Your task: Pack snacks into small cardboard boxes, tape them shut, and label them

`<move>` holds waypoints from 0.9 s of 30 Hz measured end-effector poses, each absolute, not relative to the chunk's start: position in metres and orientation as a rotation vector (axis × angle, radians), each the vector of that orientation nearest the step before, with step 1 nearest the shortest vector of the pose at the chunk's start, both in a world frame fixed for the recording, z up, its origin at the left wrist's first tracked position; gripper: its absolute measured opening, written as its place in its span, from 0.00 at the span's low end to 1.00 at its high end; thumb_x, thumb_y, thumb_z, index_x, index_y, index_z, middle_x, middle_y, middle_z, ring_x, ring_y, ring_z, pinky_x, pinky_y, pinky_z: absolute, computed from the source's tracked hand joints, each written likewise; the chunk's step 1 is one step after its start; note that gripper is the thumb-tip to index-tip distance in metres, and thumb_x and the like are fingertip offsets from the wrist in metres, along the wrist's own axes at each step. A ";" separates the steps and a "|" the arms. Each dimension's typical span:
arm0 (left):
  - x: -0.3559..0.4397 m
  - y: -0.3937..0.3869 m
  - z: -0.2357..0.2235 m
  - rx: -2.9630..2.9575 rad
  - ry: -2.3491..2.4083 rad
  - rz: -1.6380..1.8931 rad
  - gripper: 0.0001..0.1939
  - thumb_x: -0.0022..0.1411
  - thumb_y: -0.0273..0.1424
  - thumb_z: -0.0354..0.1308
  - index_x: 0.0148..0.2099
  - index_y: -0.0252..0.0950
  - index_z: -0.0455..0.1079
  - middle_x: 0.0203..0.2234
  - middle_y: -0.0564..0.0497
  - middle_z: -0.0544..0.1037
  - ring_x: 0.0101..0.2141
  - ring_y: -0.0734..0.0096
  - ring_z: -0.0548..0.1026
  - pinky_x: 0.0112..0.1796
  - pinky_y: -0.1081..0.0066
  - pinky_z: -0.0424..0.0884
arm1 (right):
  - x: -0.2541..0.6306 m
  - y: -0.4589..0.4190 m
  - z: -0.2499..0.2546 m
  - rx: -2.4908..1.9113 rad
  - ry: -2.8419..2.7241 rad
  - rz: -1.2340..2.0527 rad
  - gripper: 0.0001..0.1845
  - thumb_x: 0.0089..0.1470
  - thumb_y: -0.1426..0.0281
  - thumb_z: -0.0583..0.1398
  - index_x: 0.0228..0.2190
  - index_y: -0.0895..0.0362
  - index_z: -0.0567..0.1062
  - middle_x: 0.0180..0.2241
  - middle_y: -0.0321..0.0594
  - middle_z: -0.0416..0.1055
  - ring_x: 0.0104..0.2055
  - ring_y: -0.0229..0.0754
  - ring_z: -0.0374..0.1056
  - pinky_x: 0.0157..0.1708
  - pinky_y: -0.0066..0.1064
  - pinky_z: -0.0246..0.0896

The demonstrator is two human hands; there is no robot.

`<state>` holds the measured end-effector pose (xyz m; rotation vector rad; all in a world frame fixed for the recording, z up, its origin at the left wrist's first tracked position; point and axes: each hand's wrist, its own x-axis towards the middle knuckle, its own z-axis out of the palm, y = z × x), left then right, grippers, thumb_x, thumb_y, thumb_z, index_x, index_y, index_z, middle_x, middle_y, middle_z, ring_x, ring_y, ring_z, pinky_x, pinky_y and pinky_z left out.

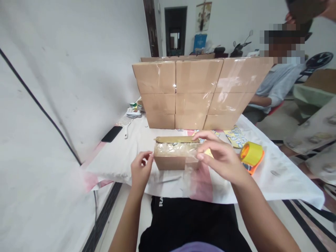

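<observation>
A small open cardboard box [170, 161] sits on the white table cover [118, 164] in front of me, with a clear plastic bag [175, 149] showing inside and one flap standing up at the back. My right hand [220, 157] rests on the box's right end, its fingers curled over the top edge and side. My left hand [141, 171] hovers just left of the box with its fingertips pinched together near the box's left corner; I cannot make out anything between them.
A wall of stacked, taped cardboard boxes [195, 92] stands behind the small box. A yellow tape roll on an orange dispenser [251, 155] lies at right. A black phone [112, 133] lies at left. Another person [278, 80] sits at back right.
</observation>
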<state>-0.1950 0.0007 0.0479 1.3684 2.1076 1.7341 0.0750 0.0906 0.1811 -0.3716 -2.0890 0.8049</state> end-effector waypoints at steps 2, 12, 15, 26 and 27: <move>-0.201 0.017 0.055 1.572 2.121 1.742 0.14 0.65 0.38 0.60 0.49 0.39 0.77 0.42 0.46 0.76 0.43 0.64 0.75 0.38 0.69 0.72 | 0.057 0.112 0.184 -0.346 -2.123 0.996 0.08 0.61 0.64 0.63 0.30 0.50 0.77 0.50 0.40 0.72 0.56 0.50 0.68 0.59 0.50 0.59; -0.222 0.054 0.038 1.714 2.123 1.490 0.15 0.70 0.35 0.53 0.51 0.45 0.80 0.59 0.45 0.71 0.57 0.56 0.69 0.59 0.50 0.67 | -0.046 0.217 0.111 -0.693 -2.537 0.863 0.06 0.55 0.69 0.65 0.27 0.55 0.78 0.42 0.42 0.76 0.50 0.47 0.68 0.58 0.44 0.56; -0.212 0.048 0.041 1.756 2.181 1.500 0.17 0.72 0.35 0.50 0.53 0.44 0.79 0.58 0.44 0.72 0.58 0.56 0.68 0.59 0.51 0.66 | -0.046 0.223 0.099 -0.656 -2.557 0.873 0.05 0.55 0.68 0.65 0.27 0.55 0.78 0.41 0.40 0.76 0.50 0.47 0.67 0.58 0.42 0.56; -0.152 0.022 0.038 2.370 2.144 1.373 0.16 0.68 0.30 0.58 0.57 0.42 0.74 0.51 0.46 0.82 0.53 0.58 0.77 0.59 0.52 0.54 | -0.045 0.211 0.106 -0.807 -2.646 0.726 0.06 0.51 0.66 0.68 0.30 0.56 0.79 0.67 0.47 0.55 0.66 0.59 0.58 0.60 0.46 0.59; -0.151 0.021 0.036 2.367 2.160 1.390 0.16 0.68 0.28 0.58 0.56 0.42 0.74 0.50 0.47 0.83 0.52 0.58 0.77 0.59 0.52 0.54 | -0.046 0.209 0.110 -0.873 -2.646 0.666 0.11 0.48 0.65 0.70 0.33 0.56 0.78 0.69 0.48 0.50 0.67 0.62 0.55 0.60 0.48 0.59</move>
